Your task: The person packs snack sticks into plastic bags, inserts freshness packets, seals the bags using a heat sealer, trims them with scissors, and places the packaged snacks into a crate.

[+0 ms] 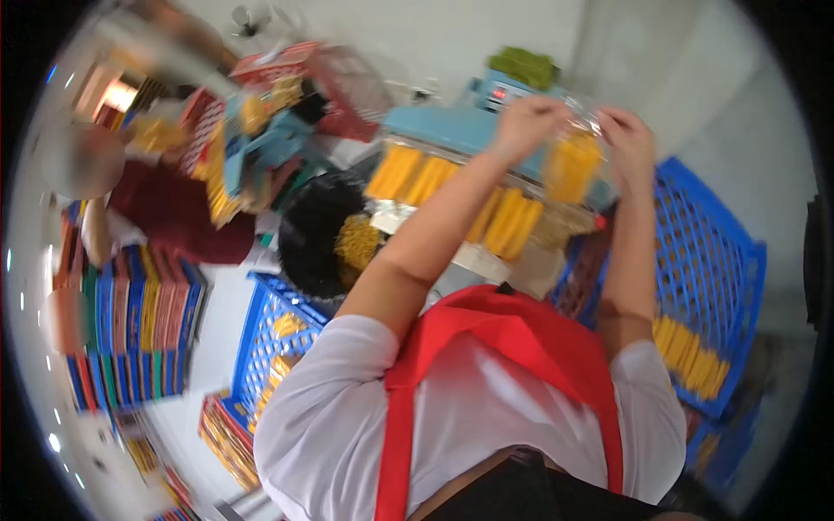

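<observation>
A clear plastic bag of yellow sticks hangs upright between my two hands. My left hand has its fingers pinched on the bag's top left corner. On the top right corner, my right hand is pinched in the same way. Just behind and left of the bag stands a light blue machine with a red display, which looks like a bag sealer. Along its front lie several bags of yellow sticks, partly hidden by my left forearm.
A blue crate with yellow packs stands right; another blue crate is lower left. A black-lined bin holds yellow pieces. A green bundle sits atop the machine. At left, a person in maroon works near stacked coloured crates.
</observation>
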Demonstrator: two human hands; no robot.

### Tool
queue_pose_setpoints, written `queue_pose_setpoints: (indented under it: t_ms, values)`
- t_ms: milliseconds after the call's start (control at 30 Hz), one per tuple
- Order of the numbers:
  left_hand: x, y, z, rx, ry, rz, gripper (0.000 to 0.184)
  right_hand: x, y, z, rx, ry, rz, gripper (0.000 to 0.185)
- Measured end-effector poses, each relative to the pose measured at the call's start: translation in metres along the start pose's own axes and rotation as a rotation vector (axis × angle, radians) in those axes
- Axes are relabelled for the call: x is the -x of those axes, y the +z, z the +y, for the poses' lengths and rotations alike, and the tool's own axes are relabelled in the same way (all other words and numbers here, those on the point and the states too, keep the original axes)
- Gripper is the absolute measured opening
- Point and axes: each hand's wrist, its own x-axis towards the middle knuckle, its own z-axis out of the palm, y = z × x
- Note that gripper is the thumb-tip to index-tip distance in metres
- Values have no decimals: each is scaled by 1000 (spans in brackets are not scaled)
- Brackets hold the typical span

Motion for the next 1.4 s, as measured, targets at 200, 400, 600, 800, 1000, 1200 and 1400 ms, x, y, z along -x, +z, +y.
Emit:
queue_pose_setpoints:
  t_ms: [200,400,600,800,1000,1200,1400]
  values:
    - [-1,6,-17,372,-135,26,34,7,4,-1,-261,7,-80,45]
    - [3,20,-6,371,-87,-99,43,16,2,-15,-103,33,-179,59]
    - [-2,26,25,462,20,0,35,15,-4,-48,-149,-98,-47,59]
    - [-8,23,-4,446,-53,52,33,8,-12,-11,-47,7,-177,52]
    - [-5,12,-25,296,111,64,11,6,-10,0,-142,36,-91,42]
    - [-13,-4,-5,-663,763,-221,16,12,-15,2,-1,-20,-135,35]
    - [16,24,32,-429,314,-397,14,55,-39,-41,99,-101,-136,39]
